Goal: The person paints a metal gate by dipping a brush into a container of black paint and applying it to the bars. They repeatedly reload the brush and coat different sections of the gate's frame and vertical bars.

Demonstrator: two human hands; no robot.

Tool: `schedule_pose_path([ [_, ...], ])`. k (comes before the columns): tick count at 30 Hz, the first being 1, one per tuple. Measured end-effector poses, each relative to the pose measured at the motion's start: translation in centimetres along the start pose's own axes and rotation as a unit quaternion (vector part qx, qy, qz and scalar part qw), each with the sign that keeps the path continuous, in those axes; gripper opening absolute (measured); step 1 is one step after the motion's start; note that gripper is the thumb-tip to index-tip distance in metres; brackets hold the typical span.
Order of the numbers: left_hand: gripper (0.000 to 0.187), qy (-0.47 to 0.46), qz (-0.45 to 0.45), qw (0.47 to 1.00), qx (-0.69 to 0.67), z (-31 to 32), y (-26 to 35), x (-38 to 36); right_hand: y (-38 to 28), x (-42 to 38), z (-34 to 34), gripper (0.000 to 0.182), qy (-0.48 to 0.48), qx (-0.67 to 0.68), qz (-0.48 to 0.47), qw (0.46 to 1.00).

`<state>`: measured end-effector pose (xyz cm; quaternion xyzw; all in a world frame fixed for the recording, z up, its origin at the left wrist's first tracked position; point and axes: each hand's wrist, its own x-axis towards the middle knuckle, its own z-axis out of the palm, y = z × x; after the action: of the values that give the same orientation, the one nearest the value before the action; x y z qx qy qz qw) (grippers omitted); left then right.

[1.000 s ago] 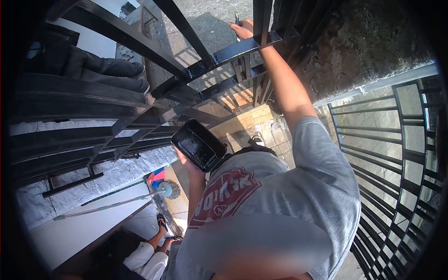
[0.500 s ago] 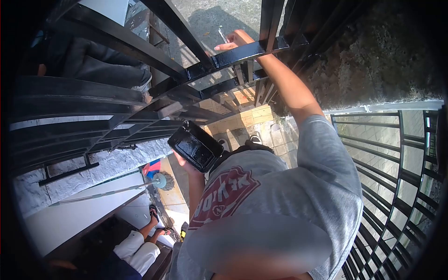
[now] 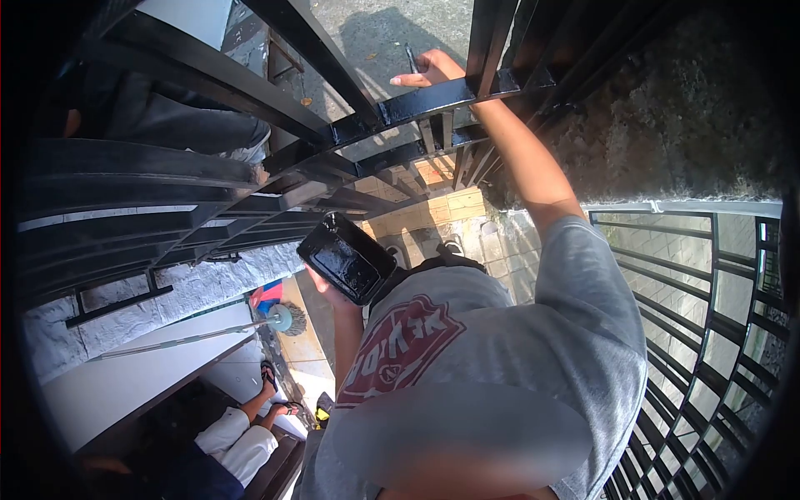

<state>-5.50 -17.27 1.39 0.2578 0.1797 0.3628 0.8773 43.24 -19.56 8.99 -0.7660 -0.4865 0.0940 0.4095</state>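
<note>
My left hand grips a black rectangular tray from its near left side. Glossy black paint coats the inside of the tray, which is tilted in front of my shirt. On the far side of the black metal gate, my right hand is closed around a thin paintbrush. Only a short dark length of the brush shows; the rest is hidden by the fingers. The gate's crossbar, just below my right hand, looks wet and shiny.
Behind the gate bars at left is a person's dark-trousered leg. A person in white shorts sits at lower left, near a mop. A rough wall and a barred fence stand at right.
My right hand has shifted slightly right, and the paintbrush in it has turned, its pale length now looking dark. The tray has moved only a little. The seated person's legs have shifted slightly in view.
</note>
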Motion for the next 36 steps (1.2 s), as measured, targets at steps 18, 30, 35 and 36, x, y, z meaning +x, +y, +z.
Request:
schedule_pose_path([
  [18,0.074,0.063,-0.016,0.993,-0.095,0.0,-0.6,-0.1,-3.5,0.5,-2.0,0.058,-0.160,0.038,-0.060,0.985],
  [30,0.082,0.151,-0.001,0.982,-0.110,1.8,-0.2,-0.5,-4.0,-0.7,-3.5,0.069,-0.088,-0.002,0.001,0.996],
  [35,0.068,0.023,-0.007,0.998,-0.065,-1.5,-1.0,-0.4,-2.8,0.0,-2.4,0.066,-0.064,-0.044,-0.079,0.994],
  [36,0.068,-0.031,-0.011,0.998,-0.057,-1.2,-0.9,0.0,-2.8,0.1,-2.4,0.065,-0.056,-0.068,-0.086,0.992],
])
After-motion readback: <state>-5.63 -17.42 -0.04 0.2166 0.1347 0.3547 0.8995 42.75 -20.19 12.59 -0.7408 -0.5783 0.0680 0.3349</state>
